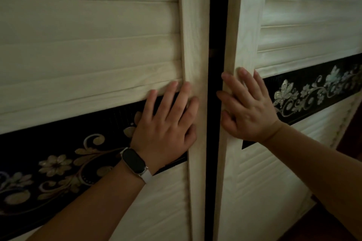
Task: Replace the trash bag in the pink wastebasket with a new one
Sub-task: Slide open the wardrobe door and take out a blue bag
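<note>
Neither the pink wastebasket nor any trash bag is in view. Two cream louvred closet doors fill the frame. My left hand [166, 121] lies flat on the left door [94, 49], fingers spread, next to its inner edge; a watch with a white strap is on that wrist. My right hand [248, 107] presses flat on the right door [305, 31], with its fingertips at that door's inner edge. Neither hand holds anything. A narrow dark gap [213, 103] runs between the two doors.
A black band with a pale floral pattern [58, 164] crosses both doors at hand height. Nothing can be made out inside the gap. A strip of dark reddish floor [333, 221] shows at the lower right.
</note>
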Action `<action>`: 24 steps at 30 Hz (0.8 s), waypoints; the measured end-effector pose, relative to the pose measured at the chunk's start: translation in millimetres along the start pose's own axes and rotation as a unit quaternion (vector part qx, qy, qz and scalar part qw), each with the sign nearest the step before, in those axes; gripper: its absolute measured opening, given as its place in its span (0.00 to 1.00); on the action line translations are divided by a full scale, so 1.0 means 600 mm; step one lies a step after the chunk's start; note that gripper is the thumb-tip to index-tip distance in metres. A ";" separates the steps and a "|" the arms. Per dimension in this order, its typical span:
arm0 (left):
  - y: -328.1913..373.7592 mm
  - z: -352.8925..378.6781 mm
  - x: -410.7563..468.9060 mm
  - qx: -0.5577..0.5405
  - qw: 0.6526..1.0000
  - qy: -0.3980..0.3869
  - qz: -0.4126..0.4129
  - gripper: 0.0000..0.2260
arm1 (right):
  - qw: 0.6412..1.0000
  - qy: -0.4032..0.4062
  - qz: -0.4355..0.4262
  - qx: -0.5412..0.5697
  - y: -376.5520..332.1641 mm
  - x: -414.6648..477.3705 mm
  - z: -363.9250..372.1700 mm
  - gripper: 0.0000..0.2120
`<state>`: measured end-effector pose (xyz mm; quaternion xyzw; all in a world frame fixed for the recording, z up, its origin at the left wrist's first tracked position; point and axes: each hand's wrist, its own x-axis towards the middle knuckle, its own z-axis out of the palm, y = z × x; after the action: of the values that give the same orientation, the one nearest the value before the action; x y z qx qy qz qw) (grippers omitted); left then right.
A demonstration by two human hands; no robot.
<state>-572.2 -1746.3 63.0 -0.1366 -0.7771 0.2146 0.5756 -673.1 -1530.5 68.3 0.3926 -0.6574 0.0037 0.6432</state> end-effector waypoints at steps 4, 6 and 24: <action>0.001 0.002 0.000 0.000 1.000 -0.006 0.003 0.22 | 0.999 -0.025 0.032 -0.009 0.018 -0.021 0.001 0.19; 0.005 -0.004 0.006 -0.017 1.000 -0.009 -0.004 0.22 | 0.998 -0.038 0.054 -0.006 0.026 -0.031 0.000 0.22; 0.258 0.083 0.246 -0.322 0.939 -0.038 -0.112 0.32 | 0.924 -0.225 0.308 -0.015 0.081 -0.166 -0.054 0.42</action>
<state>-669.5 -1552.4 98.4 -0.2186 -0.8361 -0.1082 0.4913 -684.8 -1429.2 13.7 0.1516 -0.8734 0.1025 0.4513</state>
